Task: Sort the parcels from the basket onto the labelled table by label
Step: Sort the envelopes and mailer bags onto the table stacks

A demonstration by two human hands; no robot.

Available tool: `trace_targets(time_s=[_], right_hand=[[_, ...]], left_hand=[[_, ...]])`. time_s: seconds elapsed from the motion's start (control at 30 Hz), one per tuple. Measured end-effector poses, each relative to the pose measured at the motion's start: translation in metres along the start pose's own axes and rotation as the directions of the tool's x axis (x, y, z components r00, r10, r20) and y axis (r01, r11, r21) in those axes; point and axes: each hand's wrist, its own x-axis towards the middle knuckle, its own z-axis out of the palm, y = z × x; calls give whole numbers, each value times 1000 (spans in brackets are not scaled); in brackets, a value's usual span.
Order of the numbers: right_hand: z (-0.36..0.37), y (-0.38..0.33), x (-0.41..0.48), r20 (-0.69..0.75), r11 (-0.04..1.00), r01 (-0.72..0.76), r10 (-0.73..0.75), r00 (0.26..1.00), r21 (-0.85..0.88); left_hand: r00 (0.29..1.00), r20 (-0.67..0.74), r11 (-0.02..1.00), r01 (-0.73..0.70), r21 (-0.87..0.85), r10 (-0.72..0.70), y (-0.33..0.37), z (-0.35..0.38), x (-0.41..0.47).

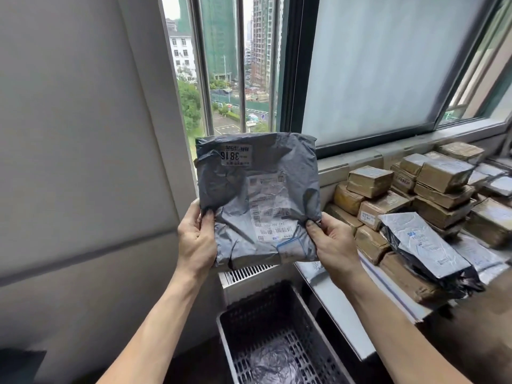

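Observation:
I hold a grey plastic mailer parcel upright in front of the window, its labels upside down, one reading 3816. My left hand pinches its lower left edge and my right hand pinches its lower right edge. Below it stands the dark perforated basket with one grey bag lying at its bottom. The table runs along the right under the window.
Stacks of brown taped parcels and several grey mailers crowd the table on the right. A white radiator grille sits behind the basket. A grey wall is on the left, with the window ahead.

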Motion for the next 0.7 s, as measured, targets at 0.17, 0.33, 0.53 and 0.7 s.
trace_targets(time_s=[0.17,0.33,0.53,0.7], right_hand=[[-8,17,-18,-170,971,55,-96,981,-233],[-64,18,-36,-263,866,117,-273,925,-487],[-156,33,-42,-287,833,133,-329,900,-538],[-250,46,-42,-296,822,150,-359,885,-550]], left_hand=[[961,57,956,276,-100,-271,-15,9,-7],[677,515,766,640,-60,-526,-2,51,-36],[656,587,848,520,104,-474,5,135,-85],[750,487,888,438,141,-448,-9,222,-134]])
